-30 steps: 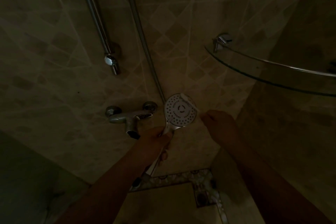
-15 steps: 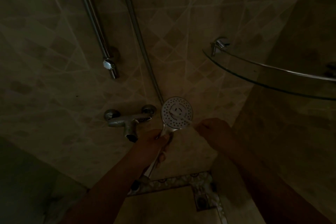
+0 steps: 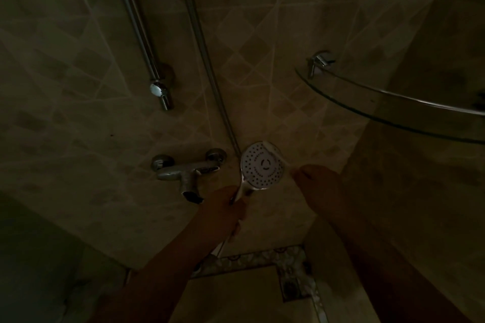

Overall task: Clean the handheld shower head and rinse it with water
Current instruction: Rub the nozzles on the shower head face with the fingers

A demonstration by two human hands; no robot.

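Shower head (image 3: 263, 165): round white perforated face toward the camera, chrome handle running down-left into the left hand (image 3: 225, 207) (fingers wrapped round it). Right hand (image 3: 319, 186), just right of the head: fingers curled, contents indiscernible.

Head view looks down, close, at tiled wall (image 3: 262, 34).

From where I sit, the thin pale strip (image 3: 278, 152) has moved: half a second ago it lay across the middle of the shower head (image 3: 263, 165) face, running out from the fingertips of the right hand (image 3: 319, 187); now it follows the upper right rim, up and left of those fingertips (image 3: 299, 173). The right hand has pulled a little further from the rim. The face has tipped slightly above the fingers of the left hand (image 3: 226, 206) gripping the handle.
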